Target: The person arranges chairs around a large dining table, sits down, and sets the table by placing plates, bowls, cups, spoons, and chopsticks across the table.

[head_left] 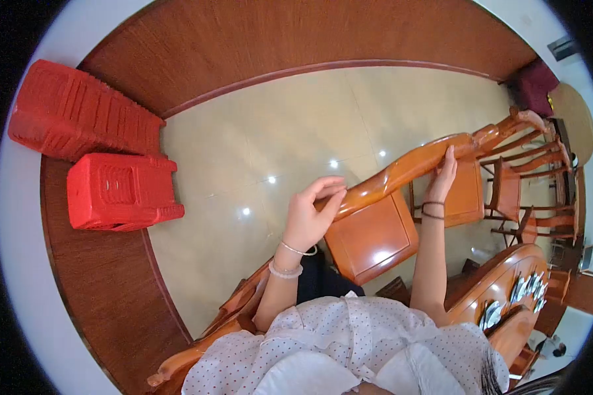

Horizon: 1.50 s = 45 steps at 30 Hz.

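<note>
A glossy brown wooden chair has a curved top rail [392, 176] and a square seat [372, 238]. At the rail's left end is my left hand [316, 209], its fingers curled round the wood; a bracelet and a beaded band circle that wrist. Farther right, my right hand [443, 172] rests against the underside of the rail near its far end, fingers extended and partly hidden by the wood. A dark band is on the right wrist. Beside this chair stands a second wooden seat [462, 191].
Stacked red plastic stools [122, 191] stand at the left by the wood-panelled wall [277, 33]. More wooden chairs [506, 187] line the right side. A round wooden table [487, 293] with tableware is at lower right. Another chair's rail [178, 363] is at lower left.
</note>
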Each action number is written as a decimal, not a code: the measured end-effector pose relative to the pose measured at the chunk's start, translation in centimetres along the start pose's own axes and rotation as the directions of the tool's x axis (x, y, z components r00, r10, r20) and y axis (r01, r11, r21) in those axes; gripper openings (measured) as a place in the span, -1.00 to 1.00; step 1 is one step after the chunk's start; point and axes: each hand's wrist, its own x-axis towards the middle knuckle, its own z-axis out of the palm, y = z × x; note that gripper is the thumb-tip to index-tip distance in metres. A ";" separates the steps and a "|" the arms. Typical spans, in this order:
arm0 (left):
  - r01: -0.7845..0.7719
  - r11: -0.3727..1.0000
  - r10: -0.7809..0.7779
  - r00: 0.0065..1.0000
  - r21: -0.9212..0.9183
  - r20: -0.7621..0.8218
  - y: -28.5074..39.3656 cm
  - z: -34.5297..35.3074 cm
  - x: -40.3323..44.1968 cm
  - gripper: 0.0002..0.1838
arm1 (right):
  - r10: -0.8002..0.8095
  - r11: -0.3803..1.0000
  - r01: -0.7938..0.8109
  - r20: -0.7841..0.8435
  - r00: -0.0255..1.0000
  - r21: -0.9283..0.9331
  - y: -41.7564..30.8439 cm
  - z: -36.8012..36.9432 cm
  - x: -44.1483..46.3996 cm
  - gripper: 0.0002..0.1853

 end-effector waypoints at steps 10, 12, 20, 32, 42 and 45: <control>-0.053 0.990 0.040 0.994 -0.130 -0.101 -0.9 0.8 0.1 -0.85 | -0.050 0.976 0.088 -0.191 0.980 0.199 0.0 3.0 2.2 -0.35; -0.072 0.993 0.060 0.992 -0.099 -0.112 -1.2 1.1 0.1 -0.85 | -0.082 0.966 0.122 -0.178 0.981 0.228 0.4 2.6 2.7 -0.48; -0.040 0.996 0.030 0.993 -0.084 -0.114 -1.3 1.8 0.9 -0.80 | -0.065 0.986 0.094 -0.199 0.978 0.139 1.3 1.9 4.7 -0.38; -0.138 0.987 0.142 0.989 0.085 -0.044 -1.7 3.9 1.0 -0.78 | 0.033 0.979 -0.013 -0.098 0.995 0.205 0.4 0.4 5.6 -0.29; -0.079 0.994 0.053 0.949 0.071 0.311 -0.8 2.1 2.2 -0.67 | 0.013 0.979 -0.002 -0.054 0.998 0.206 1.5 -0.3 6.3 -0.32; -0.090 0.990 0.023 0.864 0.110 0.503 -0.4 1.2 3.1 -0.59 | 0.028 0.980 -0.022 -0.029 0.999 0.199 1.3 -0.3 6.1 -0.28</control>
